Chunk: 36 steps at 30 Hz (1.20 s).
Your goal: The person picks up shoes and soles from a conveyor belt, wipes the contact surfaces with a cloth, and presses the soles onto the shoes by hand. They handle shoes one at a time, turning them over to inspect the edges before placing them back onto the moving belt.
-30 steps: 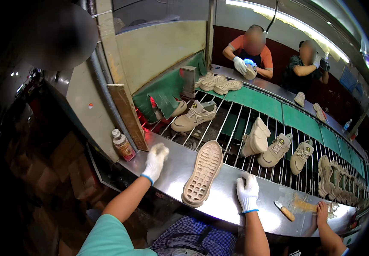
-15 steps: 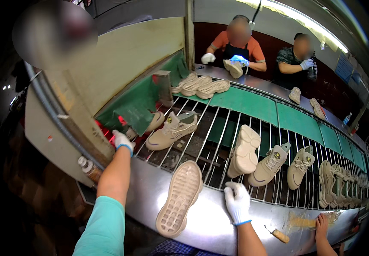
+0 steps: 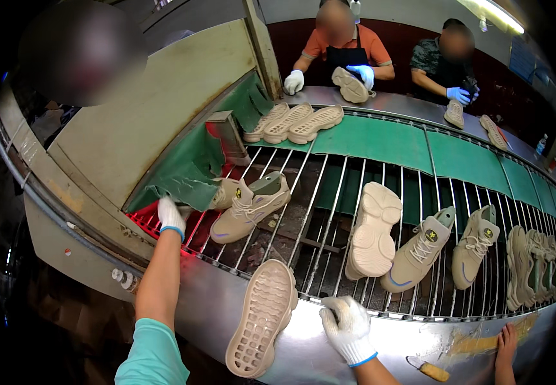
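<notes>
Left hand (image 3: pixel 171 215) at green flap (image 3: pixel 188 163), right hand (image 3: pixel 348 328) — loosely curled — near sole (image 3: pixel 260 319)

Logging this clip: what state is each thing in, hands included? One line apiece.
Left hand: gloved, fingers partly hidden at the green curtain.
Right hand: gloved, half-curled, nothing visible in it.
Green curtain: hanging, torn at its lower edge.
Near sole: grid side up on the metal ledge.
Leftmost fully visible shoe: laced.
Three rear soles: grid side up.
Knife: on the ledge, blade bare.
Strip light: lit.
</notes>
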Each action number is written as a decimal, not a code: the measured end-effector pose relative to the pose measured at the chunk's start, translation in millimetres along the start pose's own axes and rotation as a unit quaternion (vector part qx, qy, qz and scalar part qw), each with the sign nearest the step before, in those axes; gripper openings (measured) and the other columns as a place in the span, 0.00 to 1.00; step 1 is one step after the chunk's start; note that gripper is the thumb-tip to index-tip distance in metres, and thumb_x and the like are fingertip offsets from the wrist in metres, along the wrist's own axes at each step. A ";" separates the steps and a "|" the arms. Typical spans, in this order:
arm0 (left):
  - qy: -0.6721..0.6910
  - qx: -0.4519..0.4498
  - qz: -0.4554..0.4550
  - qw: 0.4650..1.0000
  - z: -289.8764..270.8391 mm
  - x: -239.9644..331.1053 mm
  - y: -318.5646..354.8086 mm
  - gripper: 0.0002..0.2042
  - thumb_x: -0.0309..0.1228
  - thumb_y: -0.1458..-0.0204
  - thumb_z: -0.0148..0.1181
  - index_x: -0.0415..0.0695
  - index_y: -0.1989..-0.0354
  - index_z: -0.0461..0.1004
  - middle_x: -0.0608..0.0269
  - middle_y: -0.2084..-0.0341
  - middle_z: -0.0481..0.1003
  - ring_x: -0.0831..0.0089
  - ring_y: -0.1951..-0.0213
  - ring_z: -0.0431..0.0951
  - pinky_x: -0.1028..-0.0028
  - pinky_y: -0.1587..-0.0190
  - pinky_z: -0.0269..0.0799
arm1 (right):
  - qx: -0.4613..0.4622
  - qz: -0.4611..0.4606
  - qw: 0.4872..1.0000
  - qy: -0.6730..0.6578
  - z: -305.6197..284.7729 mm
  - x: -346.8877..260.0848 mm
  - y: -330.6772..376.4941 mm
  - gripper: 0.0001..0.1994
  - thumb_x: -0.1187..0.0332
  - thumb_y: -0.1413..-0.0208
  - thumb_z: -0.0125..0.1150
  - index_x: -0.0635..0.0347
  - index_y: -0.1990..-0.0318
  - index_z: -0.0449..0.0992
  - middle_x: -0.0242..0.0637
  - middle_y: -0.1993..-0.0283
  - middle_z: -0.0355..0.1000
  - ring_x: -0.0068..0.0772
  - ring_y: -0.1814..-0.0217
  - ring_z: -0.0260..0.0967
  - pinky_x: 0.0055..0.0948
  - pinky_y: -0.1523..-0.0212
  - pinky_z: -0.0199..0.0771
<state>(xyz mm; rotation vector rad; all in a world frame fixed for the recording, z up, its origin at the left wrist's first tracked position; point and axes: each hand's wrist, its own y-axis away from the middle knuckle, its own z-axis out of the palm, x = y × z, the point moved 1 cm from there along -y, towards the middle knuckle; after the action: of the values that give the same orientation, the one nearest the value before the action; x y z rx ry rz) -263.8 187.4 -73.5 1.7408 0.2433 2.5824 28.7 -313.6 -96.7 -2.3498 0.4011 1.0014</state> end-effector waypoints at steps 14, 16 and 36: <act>-0.278 -0.276 0.176 0.903 253.0 -45.9 15.6 0.30 0.47 0.30 0.58 0.38 0.29 0.69 0.49 0.34 0.75 0.60 0.35 0.75 0.64 0.31 0.68 | -0.054 0.011 0.996 -0.068 -9.4 2.8 -4.1 0.08 0.68 0.41 0.69 0.56 0.56 0.85 0.43 0.61 0.81 0.48 0.61 0.81 0.43 0.59 0.82; -0.395 -0.228 0.245 0.856 255.2 -50.6 37.1 0.29 0.47 0.31 0.59 0.37 0.31 0.71 0.46 0.37 0.77 0.59 0.35 0.76 0.65 0.31 0.68 | -0.054 0.016 0.997 -0.061 -8.7 9.7 -3.4 0.09 0.67 0.41 0.69 0.56 0.54 0.85 0.43 0.62 0.80 0.49 0.61 0.81 0.45 0.60 0.82; -0.395 -0.305 0.102 0.861 90.5 -127.8 -40.4 0.30 0.49 0.35 0.64 0.34 0.36 0.75 0.45 0.45 0.82 0.55 0.43 0.82 0.60 0.41 0.76 | -0.042 0.007 0.998 -0.051 4.7 -3.8 -12.3 0.08 0.72 0.44 0.71 0.57 0.56 0.84 0.42 0.64 0.79 0.47 0.64 0.80 0.41 0.63 0.81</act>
<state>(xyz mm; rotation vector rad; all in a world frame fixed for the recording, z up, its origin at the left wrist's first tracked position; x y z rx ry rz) -134.9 225.1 -163.5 2.3658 -0.7151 1.5037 29.2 -300.8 -92.1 -2.3615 0.3425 1.1603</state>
